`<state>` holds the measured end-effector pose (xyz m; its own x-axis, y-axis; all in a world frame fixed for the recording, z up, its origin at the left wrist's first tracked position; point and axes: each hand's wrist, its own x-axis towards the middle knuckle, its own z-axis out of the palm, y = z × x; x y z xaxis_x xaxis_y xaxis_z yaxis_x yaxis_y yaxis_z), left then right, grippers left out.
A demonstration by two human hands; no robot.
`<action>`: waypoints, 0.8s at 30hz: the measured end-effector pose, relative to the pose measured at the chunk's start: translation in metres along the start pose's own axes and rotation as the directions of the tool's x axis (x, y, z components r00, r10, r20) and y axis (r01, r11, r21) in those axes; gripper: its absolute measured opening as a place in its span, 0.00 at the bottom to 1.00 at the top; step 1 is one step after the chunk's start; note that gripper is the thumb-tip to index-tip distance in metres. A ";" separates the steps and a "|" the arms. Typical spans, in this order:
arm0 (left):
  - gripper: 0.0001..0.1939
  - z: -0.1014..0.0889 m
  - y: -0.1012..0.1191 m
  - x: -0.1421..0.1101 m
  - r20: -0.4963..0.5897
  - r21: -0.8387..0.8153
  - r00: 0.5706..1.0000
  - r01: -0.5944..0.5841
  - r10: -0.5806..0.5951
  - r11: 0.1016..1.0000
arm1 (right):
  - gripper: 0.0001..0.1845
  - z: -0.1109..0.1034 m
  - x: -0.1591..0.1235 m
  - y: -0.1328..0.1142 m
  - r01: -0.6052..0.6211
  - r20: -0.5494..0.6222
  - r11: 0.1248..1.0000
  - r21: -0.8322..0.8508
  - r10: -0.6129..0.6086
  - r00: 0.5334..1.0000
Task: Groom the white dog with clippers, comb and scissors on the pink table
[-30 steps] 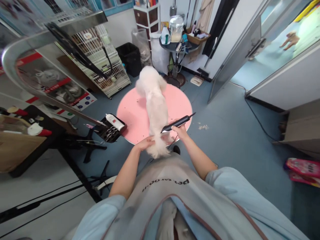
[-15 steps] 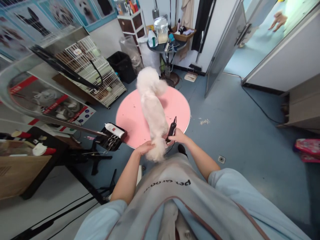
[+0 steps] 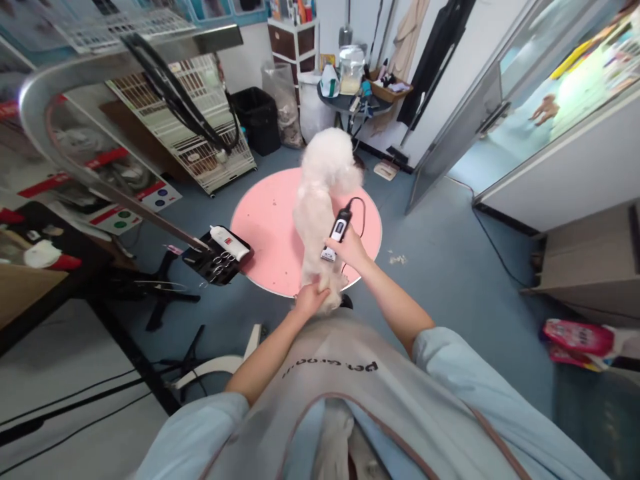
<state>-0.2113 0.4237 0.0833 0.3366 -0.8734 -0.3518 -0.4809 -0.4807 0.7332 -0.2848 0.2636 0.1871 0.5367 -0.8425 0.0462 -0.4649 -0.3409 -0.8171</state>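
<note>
A white fluffy dog (image 3: 314, 210) stands on the round pink table (image 3: 265, 233), its rump toward me and its head at the far side. My right hand (image 3: 350, 248) is closed around a black corded hair clipper (image 3: 340, 229). The clipper's blade end points down toward me, at the right of the dog's lower back; I cannot tell whether it touches the coat. My left hand (image 3: 311, 298) is closed on the dog's tail (image 3: 330, 300), close to my apron (image 3: 340, 347).
A black tool holder (image 3: 213, 270) with several scissors and a white clipper (image 3: 229, 243) sits at the table's left edge. A metal grooming arm (image 3: 115, 193) with black straps rises there. White cages, a black bin (image 3: 257, 120) and an open door (image 3: 460, 133) stand beyond.
My right hand has brought the clipper from beside the dog's rear up and over its lower back. My left hand has shifted right on the tail. The camera view has turned a little.
</note>
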 end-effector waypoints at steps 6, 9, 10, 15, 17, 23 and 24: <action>0.18 0.006 0.014 -0.009 -0.073 0.170 0.996 0.053 -0.042 0.984 | 0.29 0.025 -0.008 -0.035 0.114 0.280 0.894 -0.433 0.013 0.960; 0.16 0.008 0.015 -0.009 -0.087 0.158 0.996 0.042 -0.029 0.987 | 0.27 0.035 -0.006 -0.036 0.087 0.204 0.889 -0.450 0.007 0.979; 0.16 0.010 0.014 -0.010 -0.089 0.150 0.996 0.034 -0.020 0.988 | 0.25 0.037 -0.005 -0.033 0.113 0.232 0.906 -0.408 -0.016 0.973; 0.18 0.003 -0.016 -0.012 -0.049 -0.028 0.983 -0.177 0.175 0.984 | 0.19 0.016 -0.001 0.008 -0.013 0.120 0.960 0.281 -0.022 0.993; 0.22 -0.015 -0.032 -0.010 -0.157 -0.132 0.949 -0.293 0.272 0.947 | 0.19 -0.010 -0.002 0.032 -0.125 0.048 0.796 0.592 0.120 0.992; 0.21 -0.078 -0.017 0.024 -0.398 0.222 0.834 -0.317 0.382 0.922 | 0.13 -0.087 -0.038 0.097 -0.314 0.254 0.303 0.900 0.221 0.942; 0.19 -0.080 -0.006 0.032 -0.267 0.356 0.818 -0.408 0.510 0.841 | 0.12 -0.093 -0.045 0.105 -0.339 0.287 0.276 0.900 0.211 0.934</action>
<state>-0.1326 0.4049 0.1140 0.2464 -0.9385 0.2417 -0.8296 -0.0754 0.5532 -0.4231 0.2276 0.1526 0.6053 -0.7396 -0.2943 0.3234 0.5663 -0.7580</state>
